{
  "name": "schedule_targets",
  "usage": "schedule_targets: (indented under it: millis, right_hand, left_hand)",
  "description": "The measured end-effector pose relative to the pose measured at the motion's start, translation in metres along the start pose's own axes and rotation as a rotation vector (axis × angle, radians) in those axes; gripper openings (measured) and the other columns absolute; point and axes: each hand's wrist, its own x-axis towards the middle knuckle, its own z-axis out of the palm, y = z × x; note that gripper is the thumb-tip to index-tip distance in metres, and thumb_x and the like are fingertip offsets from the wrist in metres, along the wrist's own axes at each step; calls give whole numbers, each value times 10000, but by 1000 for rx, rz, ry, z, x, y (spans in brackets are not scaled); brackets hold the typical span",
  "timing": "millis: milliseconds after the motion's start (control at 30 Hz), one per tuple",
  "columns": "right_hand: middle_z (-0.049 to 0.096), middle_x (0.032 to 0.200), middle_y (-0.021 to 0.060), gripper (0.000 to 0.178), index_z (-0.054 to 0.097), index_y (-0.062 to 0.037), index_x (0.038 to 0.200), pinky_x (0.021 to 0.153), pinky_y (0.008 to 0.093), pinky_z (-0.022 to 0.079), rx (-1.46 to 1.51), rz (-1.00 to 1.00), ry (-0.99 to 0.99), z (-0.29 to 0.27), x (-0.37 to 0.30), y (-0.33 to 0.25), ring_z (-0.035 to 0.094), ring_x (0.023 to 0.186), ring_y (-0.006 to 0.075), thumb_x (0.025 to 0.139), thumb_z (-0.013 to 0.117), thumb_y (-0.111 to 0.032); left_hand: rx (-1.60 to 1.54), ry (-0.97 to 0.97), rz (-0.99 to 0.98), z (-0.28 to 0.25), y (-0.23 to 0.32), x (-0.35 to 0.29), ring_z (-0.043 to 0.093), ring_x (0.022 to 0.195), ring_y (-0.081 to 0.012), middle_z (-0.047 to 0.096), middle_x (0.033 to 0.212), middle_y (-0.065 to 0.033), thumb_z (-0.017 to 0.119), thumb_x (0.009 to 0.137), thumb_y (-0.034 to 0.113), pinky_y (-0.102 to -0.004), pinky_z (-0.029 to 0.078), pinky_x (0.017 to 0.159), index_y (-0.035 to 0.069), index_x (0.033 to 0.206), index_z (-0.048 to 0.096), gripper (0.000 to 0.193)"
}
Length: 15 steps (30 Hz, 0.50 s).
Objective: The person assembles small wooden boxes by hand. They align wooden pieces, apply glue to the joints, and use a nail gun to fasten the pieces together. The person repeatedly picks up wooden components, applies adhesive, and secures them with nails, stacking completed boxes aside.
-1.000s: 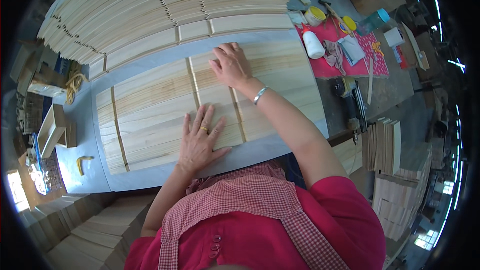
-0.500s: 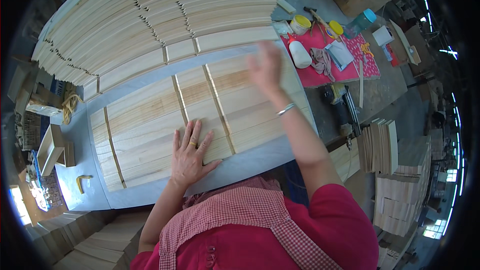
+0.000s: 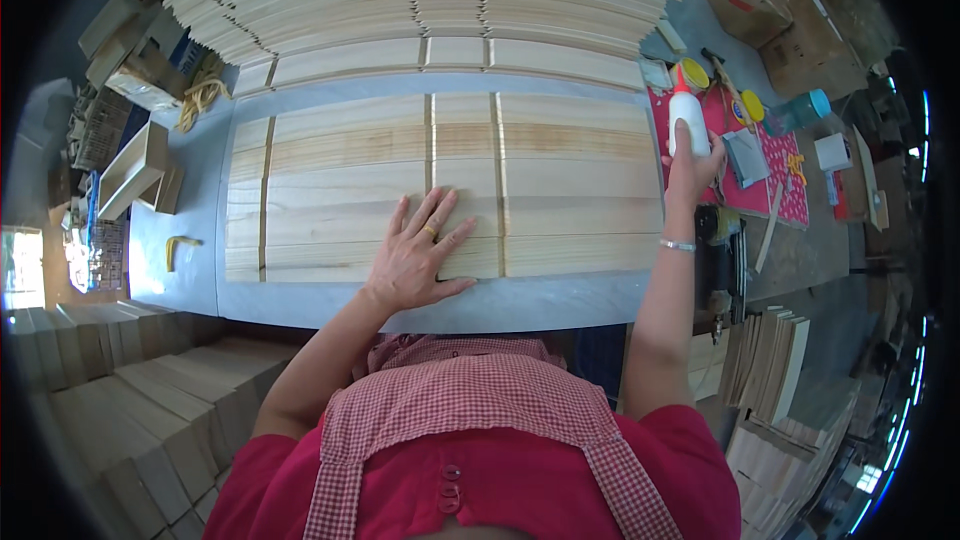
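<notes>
My left hand [image 3: 415, 255] lies flat with spread fingers on a row of pale grooved wooden boards [image 3: 340, 170], near their front edge. Three grooves run across these boards from back to front. At the right, my right hand [image 3: 692, 165] is closed around a white squeeze bottle [image 3: 688, 118] with a red pointed nozzle, a glue bottle by its shape. The bottle is upright over the pink cloth, just past the right ends of the boards. Part of its lower body is hidden by my fingers.
Behind the boards rises a wide stack of grooved boards [image 3: 330, 0]. On the pink cloth [image 3: 790, 202] at right are a yellow-lidded tub [image 3: 693, 73], a blue-capped bottle [image 3: 797, 112] and a hammer. A small wooden box [image 3: 135, 170] and a yellow bent piece [image 3: 180, 248] sit at left.
My right hand has gone from above the boards to the right and now grips the white bottle. The left hand stays on the boards. The whole view has turned and shifted.
</notes>
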Motion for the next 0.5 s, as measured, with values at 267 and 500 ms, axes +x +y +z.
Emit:
schedule_targets:
  millis: [267,500]
  right_hand:
    - [596,858,75,519,531,0,1113,430,233,408,223,104,-180,60,-115,-16,518,543,82,872,801,-371]
    - [644,1057,219,677,533,94,1196,732,375,530,-35,112,-198,104,-117,3,652,857,262,857,794,-430]
  left_hand:
    - [16,-11,9,3,-1,2,220,1539,-349,265,1656,-154,680,847,607,-626,175,1214,215,1507,483,793]
    - [19,0,14,4,-2,1,215,1542,-345,268,1655,-152,664,851,624,-624,169,1218,221,1511,477,796]
